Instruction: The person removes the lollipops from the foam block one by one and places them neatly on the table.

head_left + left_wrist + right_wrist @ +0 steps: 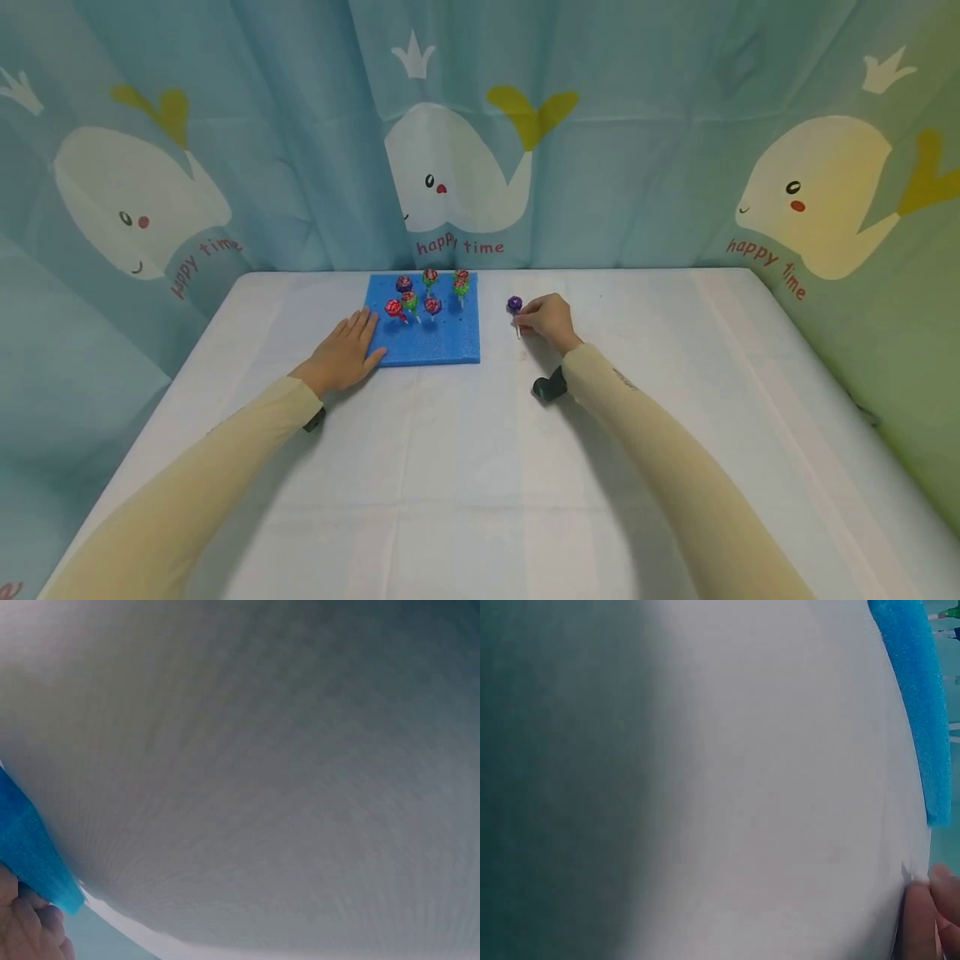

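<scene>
A blue foam board [442, 346] lies flat toward the back of the table, with several lollipops [432, 306] in red, green and purple wrappers standing in it by their sticks. My left hand [341, 354] rests on the board's left edge, fingers straight and the thumb along the front corner. To the right of the board, my right hand [551, 321] pinches the white stick of a purple-wrapped lollipop [514, 304], its head upward. In the right wrist view the fingertips [919, 907] hold the stick low over the cloth, and the lollipop's head is out of sight.
A white cloth covers the table [465, 483]. Behind it hangs a blue-green curtain [630, 192] printed with whales. Dark wrist cameras [550, 387] stick out below both sleeves, close over the cloth.
</scene>
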`<state>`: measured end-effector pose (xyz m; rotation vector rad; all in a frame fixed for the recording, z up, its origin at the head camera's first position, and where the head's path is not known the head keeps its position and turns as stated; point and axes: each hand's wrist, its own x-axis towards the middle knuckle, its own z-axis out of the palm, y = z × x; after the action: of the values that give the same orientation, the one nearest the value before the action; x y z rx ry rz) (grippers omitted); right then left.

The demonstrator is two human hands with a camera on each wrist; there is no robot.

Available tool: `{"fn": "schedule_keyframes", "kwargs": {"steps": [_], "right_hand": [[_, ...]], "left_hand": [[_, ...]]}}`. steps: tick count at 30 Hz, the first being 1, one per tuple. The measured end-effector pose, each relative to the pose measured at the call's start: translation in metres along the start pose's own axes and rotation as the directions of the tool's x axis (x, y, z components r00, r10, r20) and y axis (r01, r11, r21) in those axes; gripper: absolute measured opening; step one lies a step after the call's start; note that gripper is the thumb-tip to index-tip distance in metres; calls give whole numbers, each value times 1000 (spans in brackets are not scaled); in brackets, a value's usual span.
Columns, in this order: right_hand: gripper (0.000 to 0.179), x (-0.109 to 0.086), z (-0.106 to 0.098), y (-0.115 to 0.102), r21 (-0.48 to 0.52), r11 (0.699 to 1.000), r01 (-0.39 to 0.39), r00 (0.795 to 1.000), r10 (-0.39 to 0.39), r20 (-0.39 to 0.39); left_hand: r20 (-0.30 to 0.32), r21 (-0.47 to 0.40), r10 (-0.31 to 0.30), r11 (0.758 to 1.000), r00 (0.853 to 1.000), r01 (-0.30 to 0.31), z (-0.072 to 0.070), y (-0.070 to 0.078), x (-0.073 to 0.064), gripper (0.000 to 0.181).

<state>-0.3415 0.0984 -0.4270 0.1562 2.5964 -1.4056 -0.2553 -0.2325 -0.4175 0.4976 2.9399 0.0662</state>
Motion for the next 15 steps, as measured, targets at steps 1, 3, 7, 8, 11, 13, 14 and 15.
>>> {"fn": "schedule_keyframes", "kwargs": {"steps": [1,3,7,8,11,13,14,15], "right_hand": [[18,0,1,0,8,1000,0,1000,0,2],[18,1,2,-1,25,1000,-2,1000,2,10],[16,1,3,-1,38,999,-8,1000,7,20],[16,1,4,-1,36,999,-7,1000,6,19],[16,1,3,-1,37,999,-3,1000,3,16],[16,1,3,-1,37,999,1,1000,-2,14],[16,1,3,-1,36,999,6,1000,-6,13],[16,1,3,-1,31,999,8,1000,-8,14]], "left_hand": [[1,0,-1,1000,1000,1,0,0,0,68],[3,-2,-1,1000,1000,1,-1,0,0,68],[0,-1,-1,1000,1000,1,-1,-1,0,68],[-2,-2,-1,1000,1000,1,0,-1,1,68],[-3,-4,-3,1000,1000,3,1,-1,1,68],[1,-7,-4,1000,1000,4,2,-2,2,69],[0,-6,-2,1000,1000,2,2,-2,2,69],[0,-4,-1,1000,1000,1,2,-2,2,69]]}}
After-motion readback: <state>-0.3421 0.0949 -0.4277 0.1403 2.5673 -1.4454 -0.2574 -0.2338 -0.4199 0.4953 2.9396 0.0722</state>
